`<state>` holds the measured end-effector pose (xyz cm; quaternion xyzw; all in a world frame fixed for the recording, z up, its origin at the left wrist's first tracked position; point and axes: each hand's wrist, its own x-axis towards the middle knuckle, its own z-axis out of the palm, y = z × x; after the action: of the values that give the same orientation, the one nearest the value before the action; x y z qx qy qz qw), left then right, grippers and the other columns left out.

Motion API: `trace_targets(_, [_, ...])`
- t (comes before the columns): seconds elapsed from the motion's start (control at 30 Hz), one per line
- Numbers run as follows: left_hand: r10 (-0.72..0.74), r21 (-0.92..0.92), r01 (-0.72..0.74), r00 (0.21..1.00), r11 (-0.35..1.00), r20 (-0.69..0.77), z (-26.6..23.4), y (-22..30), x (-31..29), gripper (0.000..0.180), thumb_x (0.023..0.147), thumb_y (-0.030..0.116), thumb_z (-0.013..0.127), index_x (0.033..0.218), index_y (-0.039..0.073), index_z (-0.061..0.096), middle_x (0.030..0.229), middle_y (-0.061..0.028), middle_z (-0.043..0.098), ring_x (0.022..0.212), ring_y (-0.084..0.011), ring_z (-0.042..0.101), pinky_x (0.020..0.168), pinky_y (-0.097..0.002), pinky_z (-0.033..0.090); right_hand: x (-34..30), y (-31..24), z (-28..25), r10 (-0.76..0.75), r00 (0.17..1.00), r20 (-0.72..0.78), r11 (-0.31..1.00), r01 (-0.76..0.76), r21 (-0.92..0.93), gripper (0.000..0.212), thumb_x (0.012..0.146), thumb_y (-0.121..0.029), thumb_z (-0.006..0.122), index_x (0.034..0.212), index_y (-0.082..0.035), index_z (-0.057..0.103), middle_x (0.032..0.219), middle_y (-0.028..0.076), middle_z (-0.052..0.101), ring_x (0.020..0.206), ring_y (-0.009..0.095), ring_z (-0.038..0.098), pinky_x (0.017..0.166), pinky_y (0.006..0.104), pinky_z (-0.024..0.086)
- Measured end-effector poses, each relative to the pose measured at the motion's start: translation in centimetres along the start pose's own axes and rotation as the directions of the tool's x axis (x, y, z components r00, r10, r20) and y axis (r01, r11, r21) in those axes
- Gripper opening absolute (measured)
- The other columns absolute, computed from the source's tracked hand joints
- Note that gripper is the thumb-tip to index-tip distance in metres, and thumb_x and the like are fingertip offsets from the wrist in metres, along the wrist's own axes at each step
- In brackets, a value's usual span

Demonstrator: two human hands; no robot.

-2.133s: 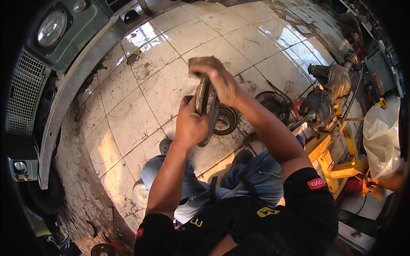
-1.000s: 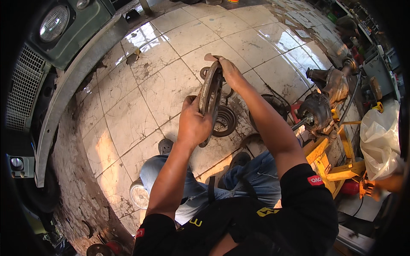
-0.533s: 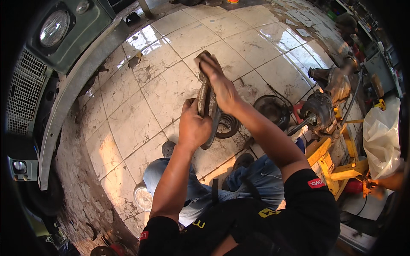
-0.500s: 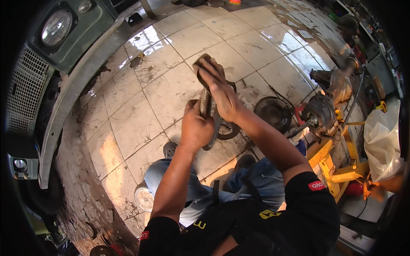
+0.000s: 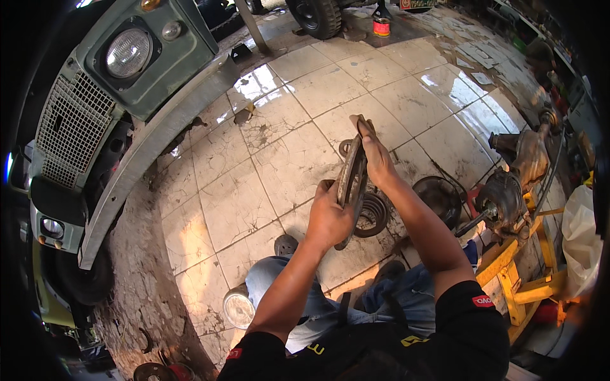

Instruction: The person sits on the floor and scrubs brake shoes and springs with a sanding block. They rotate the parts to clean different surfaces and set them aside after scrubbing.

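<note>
My left hand is closed round the near part of a worn grey-brown metal part, which looks long and narrow from here and stands tilted above the floor. A slot-like gap runs along it. Against its far right side presses my right hand, fingers together and stretched along the metal. A thin brown piece, like cloth or sandpaper, sticks out at these fingertips. Most of it is hidden under the fingers. Below the hands, round metal rings lie on the tiles, and a smaller ring lies beyond.
A dark round drum-like part lies to the right, near a greasy axle assembly on a yellow stand. A green vehicle front with a grey bumper fills the left. Beside my left knee stands a round tin.
My view has shifted, so the scene sits lower and further right. My right hand has slid back along the metal part, which now shows more edge-on. My left hand keeps its grip.
</note>
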<state>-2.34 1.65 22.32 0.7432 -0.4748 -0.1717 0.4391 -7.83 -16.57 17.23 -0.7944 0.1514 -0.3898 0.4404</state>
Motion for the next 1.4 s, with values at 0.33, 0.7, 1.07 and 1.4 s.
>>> trace_targets(0.33, [-0.033, -0.036, 0.033, 0.999, 0.999, 0.011, -0.1, -0.2, -0.4, 0.047, 0.075, 0.003, 0.059, 0.122, -0.001, 0.058, 0.116, -0.025, 0.056, 0.113, -0.0421, 0.053, 0.099, -0.0428, 0.043, 1.5, -1.1, -1.7, 0.337, 0.92, 0.198, 0.903, -0.376, 0.21, 0.053, 0.106, -0.037, 0.023, 0.122, -0.003, 0.06, 0.122, 0.015, 0.061, 0.119, 0.025, 0.053, 0.106, 0.0373, 0.039])
trace_targets(0.7, [-0.041, -0.039, 0.041, 0.999, 0.998, 0.009, 0.0, 0.3, -0.5, 0.05, 0.073, 0.004, 0.057, 0.123, -0.001, 0.058, 0.118, -0.0266, 0.056, 0.112, -0.0435, 0.053, 0.099, -0.0425, 0.043, 3.4, 0.7, -1.4, 0.541, 0.813, 0.216, 0.729, -0.581, 0.363, 0.065, 0.104, -0.047, 0.023, 0.11, 0.002, 0.065, 0.108, 0.014, 0.069, 0.1, 0.023, 0.062, 0.093, 0.0344, 0.048])
trace_targets(1.07, [-0.067, -0.037, 0.067, 0.998, 0.997, -0.001, 0.1, 0.5, -0.9, 0.047, 0.075, 0.003, 0.053, 0.122, -0.003, 0.059, 0.119, -0.025, 0.056, 0.11, -0.0411, 0.055, 0.098, -0.0411, 0.043, 3.9, 3.3, -1.1, 0.502, 0.834, 0.229, 0.708, -0.549, 0.445, 0.064, 0.103, -0.041, 0.016, 0.105, 0.0, 0.064, 0.106, 0.015, 0.069, 0.104, 0.024, 0.062, 0.098, 0.0368, 0.044])
trace_targets(1.4, [0.0, 0.012, 0.0, 1.0, 1.0, -0.018, 0.4, -0.3, -0.4, 0.045, 0.073, 0.002, 0.051, 0.117, -0.004, 0.061, 0.111, -0.0228, 0.058, 0.105, -0.04, 0.055, 0.095, -0.0408, 0.044, 4.0, 1.9, -2.6, 0.504, 0.8, 0.324, 0.724, -0.597, 0.347, 0.07, 0.102, -0.046, 0.014, 0.116, -0.001, 0.066, 0.118, 0.01, 0.069, 0.122, 0.021, 0.051, 0.113, 0.0384, 0.03])
